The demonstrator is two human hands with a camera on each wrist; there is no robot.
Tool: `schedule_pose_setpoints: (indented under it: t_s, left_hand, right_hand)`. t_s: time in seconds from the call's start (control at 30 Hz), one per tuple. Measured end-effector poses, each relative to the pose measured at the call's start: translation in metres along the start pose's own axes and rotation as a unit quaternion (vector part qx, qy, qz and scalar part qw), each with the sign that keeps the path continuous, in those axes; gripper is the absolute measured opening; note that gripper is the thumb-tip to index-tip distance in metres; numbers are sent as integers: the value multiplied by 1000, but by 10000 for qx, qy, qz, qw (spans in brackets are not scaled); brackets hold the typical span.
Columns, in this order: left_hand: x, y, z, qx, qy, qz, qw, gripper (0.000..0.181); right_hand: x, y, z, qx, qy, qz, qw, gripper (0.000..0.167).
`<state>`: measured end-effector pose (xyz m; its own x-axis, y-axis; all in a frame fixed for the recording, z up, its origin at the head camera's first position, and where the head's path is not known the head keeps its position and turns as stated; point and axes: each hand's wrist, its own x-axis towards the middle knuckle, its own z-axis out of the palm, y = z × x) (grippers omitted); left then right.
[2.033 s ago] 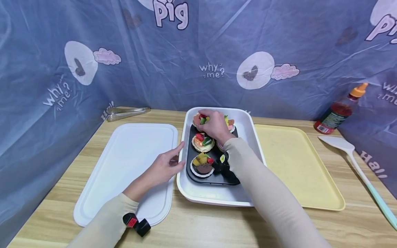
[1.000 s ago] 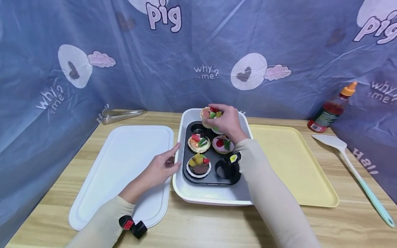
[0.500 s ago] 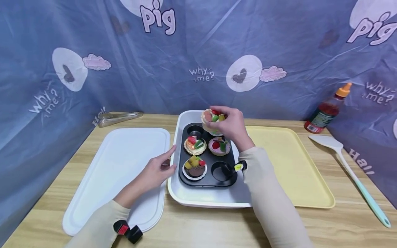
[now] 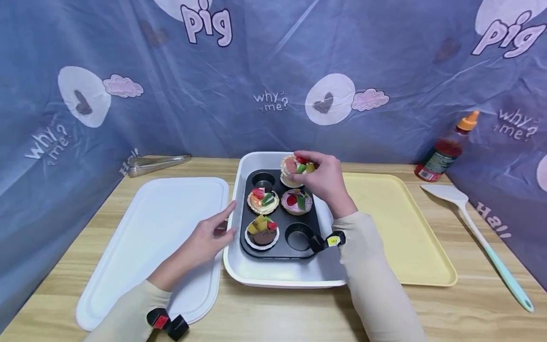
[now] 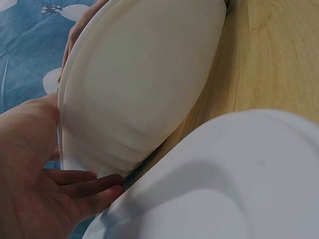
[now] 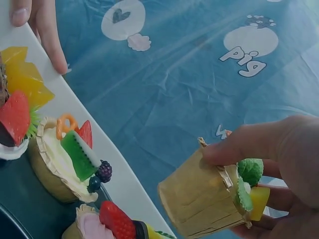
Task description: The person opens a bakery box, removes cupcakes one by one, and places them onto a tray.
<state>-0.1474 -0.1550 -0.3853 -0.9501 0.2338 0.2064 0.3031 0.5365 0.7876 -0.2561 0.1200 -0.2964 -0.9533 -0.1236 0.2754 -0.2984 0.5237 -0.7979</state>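
In the head view my right hand [image 4: 326, 181] pinches a fruit-topped tart [image 4: 289, 166] above the back right of a black muffin pan [image 4: 273, 254]. The right wrist view has the fingers [image 6: 239, 144] around this tart's tan case [image 6: 197, 196], which lies tilted sideways. The pan sits in a white container [image 4: 282, 283]; its back-left and front-right cups are empty. A chocolate tart [image 4: 262, 237], a cream tart [image 4: 262, 202] and a pink tart [image 4: 297, 203] fill other cups. My left hand [image 4: 201, 243], fingers extended, touches the container's left side [image 5: 134, 79].
A white tray [image 4: 145, 237] lies at the left, partly under my left arm. Beyond it are metal tongs [image 4: 158, 164]. At the right are a yellow tray [image 4: 401, 228], a spatula [image 4: 483, 237] and a red sauce bottle [image 4: 444, 154] near the cloth backdrop.
The right hand has lifted the tart out of the back-left cup and carried it right, over the back-right part of the pan. My left hand stays at the container's side. The head view has shifted slightly.
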Motion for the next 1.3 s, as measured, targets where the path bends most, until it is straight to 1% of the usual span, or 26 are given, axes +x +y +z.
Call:
schedule_pose_setpoints:
  t_s: [0.07, 0.2, 0.33, 0.53, 0.77, 0.9, 1.07, 1.17, 1.3]
  left_hand:
    - [-2, 0, -1, -6, 20, -3, 10000, 64]
    - [-4, -2, -3, -14, 25, 38, 10000, 64]
    - [-5, -3, -4, -4, -13, 91, 10000, 64]
    - [-5, -2, -4, -37, -56, 54, 10000, 64]
    - [-4, -2, -3, -12, -77, 66, 9999, 65]
    - [-4, -2, -3, 42, -55, 75, 9999, 64]
    - [-3, -1, -3, 90, -73, 49, 9999, 65]
    - [-2, -1, -2, 88, -98, 24, 9999, 65]
    - [-1, -1, -2, 86, -121, 28, 9999, 65]
  right_hand:
    - [0, 0, 0, -18, -10, 2, 10000, 52]
    - [0, 1, -3, 7, -59, 146, 9999, 52]
    - [1, 5, -11, 3, 38, 310, 9995, 52]
    - [5, 17, -26, -64, 452, 403, 9981, 51]
    - [8, 32, -51, -8, 1035, 780, 9916, 53]
    - [10, 46, -65, 120, 1334, 1026, 9857, 55]
    - [12, 71, -80, 212, 1622, 1343, 9773, 57]
    - [12, 85, -86, 118, 1692, 1500, 9740, 58]
    - [11, 96, -88, -48, 1695, 1624, 9720, 58]
